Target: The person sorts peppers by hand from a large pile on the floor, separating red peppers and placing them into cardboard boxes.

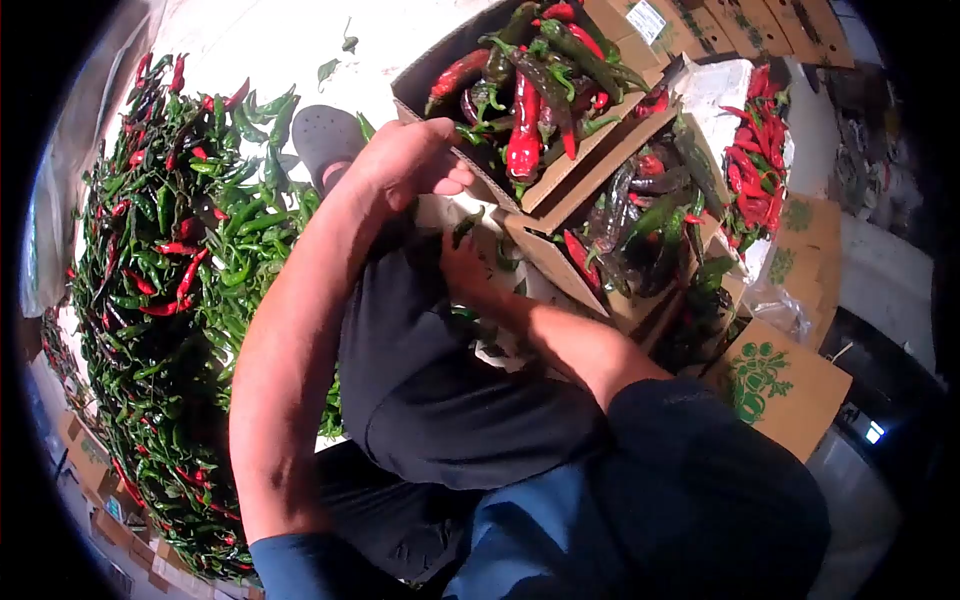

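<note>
My left hand (422,160) is beside the near left corner of an open cardboard box (480,182) of red and dark green peppers (525,115). Its fingers are curled in, and what they hold, if anything, is hidden. Below it, partly in shadow, my right hand (468,268) is closed at a small dark green pepper (466,227), which sticks up from its fingertips. Right of this hand, a second cardboard box (550,258) holds dark peppers and a few red ones (645,220). More green peppers lie under my right forearm.
A large heap of green and red peppers (170,270) covers the left side, on a white sheet (250,40). My shoe (325,138) and bent knee lie between heap and boxes. Bright red peppers (755,170) fill a lined box at right, near a closed printed carton (780,385).
</note>
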The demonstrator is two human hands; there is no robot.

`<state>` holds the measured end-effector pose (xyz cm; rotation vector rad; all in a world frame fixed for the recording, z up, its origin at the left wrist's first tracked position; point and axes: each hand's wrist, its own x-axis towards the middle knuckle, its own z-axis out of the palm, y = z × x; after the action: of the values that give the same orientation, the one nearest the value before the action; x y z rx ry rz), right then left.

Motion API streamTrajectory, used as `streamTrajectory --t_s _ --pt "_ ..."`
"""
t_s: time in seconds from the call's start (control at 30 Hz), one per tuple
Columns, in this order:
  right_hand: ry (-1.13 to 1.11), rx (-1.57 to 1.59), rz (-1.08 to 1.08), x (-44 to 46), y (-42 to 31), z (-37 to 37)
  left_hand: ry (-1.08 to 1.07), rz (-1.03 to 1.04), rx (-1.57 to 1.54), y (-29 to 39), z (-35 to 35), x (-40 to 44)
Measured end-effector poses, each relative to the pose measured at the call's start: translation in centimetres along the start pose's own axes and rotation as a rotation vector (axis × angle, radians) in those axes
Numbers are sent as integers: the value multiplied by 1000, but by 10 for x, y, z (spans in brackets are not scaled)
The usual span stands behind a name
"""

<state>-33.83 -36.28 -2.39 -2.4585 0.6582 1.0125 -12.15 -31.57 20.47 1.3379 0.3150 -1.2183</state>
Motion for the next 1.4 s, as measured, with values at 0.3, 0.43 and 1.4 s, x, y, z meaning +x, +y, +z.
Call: streamTrajectory --t_s 0.3,0.43,1.4 --pt "-150 -149 -196 -1 -25 41 -200 -264 150 -8 13 -7" --pt "-18 -127 -509 0 -14 72 -270 -366 137 -1 12 -1" --pt "-6 82 -415 50 -31 -72 219 -150 291 -365 -115 -295"
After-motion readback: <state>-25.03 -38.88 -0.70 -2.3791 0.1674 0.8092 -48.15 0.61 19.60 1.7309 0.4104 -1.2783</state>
